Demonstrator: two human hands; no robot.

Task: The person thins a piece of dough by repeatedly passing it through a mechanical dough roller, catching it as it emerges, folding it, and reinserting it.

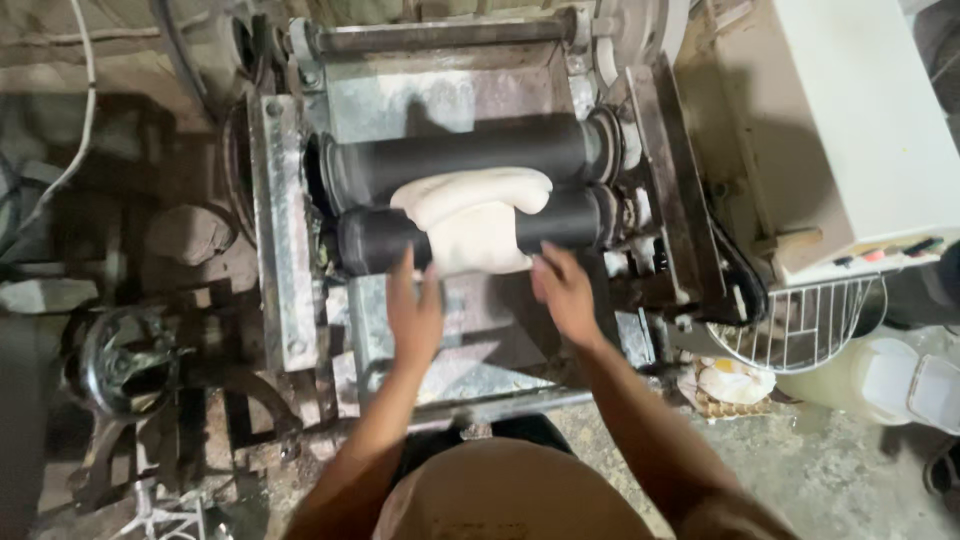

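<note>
Dough, a pale cream sheet folded thick at its top edge (475,220), lies draped over the front one of two black cylindrical rollers (570,222) of a grey metal rolling machine (285,230). Its upper fold sits in the gap between the front roller and the rear black roller (470,155), and its lower edge hangs down toward the person.

The left hand (413,315) is stretched forward with the fingers extended and nearly flat; its fingertips touch the lower left edge of the dough sheet. It is open and does not grasp anything. The right hand (565,290) is also open, with the fingers spread, and its fingertips are at the lower right corner of the dough; I cannot tell if they press it or only touch it. Both hands are above the sloped, flour-dusted metal feed plate (490,350) in front of the rollers.

At the right of the machine stands a white box-shaped appliance (860,120) with a wire guard (810,325) below it. A dark iron handwheel (125,360) is at the left, low beside the frame. The concrete floor (820,470) at the lower right is dusty.
</note>
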